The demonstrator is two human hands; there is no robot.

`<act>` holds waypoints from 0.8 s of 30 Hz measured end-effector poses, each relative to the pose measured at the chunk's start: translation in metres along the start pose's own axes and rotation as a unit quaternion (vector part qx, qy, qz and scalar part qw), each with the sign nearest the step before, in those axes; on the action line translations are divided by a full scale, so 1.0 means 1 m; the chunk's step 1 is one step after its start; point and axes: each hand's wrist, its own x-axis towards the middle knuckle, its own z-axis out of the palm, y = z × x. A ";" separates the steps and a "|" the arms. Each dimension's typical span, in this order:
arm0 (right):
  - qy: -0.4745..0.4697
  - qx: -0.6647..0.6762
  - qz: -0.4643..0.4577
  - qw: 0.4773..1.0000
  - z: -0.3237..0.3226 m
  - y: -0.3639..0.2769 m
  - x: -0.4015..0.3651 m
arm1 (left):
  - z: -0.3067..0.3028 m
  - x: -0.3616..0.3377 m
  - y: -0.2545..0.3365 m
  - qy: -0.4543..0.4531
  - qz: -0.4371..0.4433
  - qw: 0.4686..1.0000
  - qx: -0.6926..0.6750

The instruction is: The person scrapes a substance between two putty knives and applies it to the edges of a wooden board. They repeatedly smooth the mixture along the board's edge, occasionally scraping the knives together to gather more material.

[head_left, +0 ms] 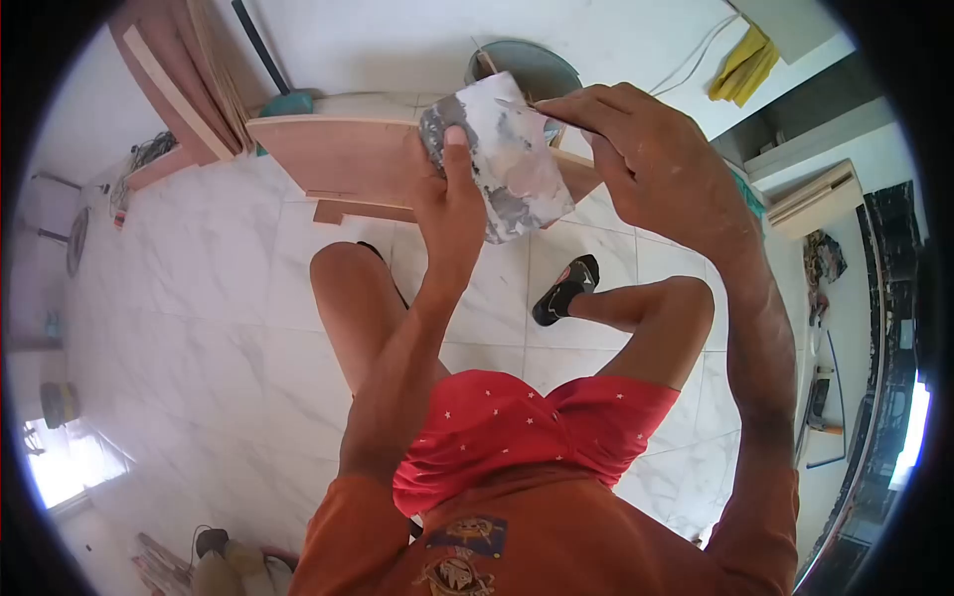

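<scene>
My left hand [447, 189] grips a rectangular slab [497, 159] smeared with white, grey and pinkish paste, its thumb lying over the near face. My right hand [651, 149] is closed around a thin, flat tool [519, 104], seen nearly edge-on, perhaps a putty knife. The tool's tip meets the paste near the slab's upper right corner, while its handle is mostly hidden by my fingers. Just beyond both hands, a reddish wooden panel [343, 154] stands on edge near the floor, partly covered by the slab.
A grey bucket [537, 65] with a stick stands behind the slab. Wooden boards [179, 79] lean at the upper left. A yellow cloth [743, 65] hangs at the upper right. On the right lie a hammer [821, 402] and a wooden piece [815, 199]. Marble-like tiles [199, 258] cover the floor.
</scene>
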 end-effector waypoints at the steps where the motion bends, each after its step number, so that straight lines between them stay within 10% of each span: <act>1: 0.019 -0.017 -0.039 0.999 -0.002 0.002 -0.002 | 0.003 -0.002 0.003 -0.006 -0.016 1.000 -0.011; 14: 0.072 0.062 -0.082 0.992 0.016 -0.016 -0.022 | -0.011 0.008 0.013 -0.023 -0.301 0.926 -0.225; 24: 0.073 0.049 -0.116 0.989 0.047 0.016 -0.052 | -0.010 0.004 0.010 -0.067 -0.299 0.913 -0.270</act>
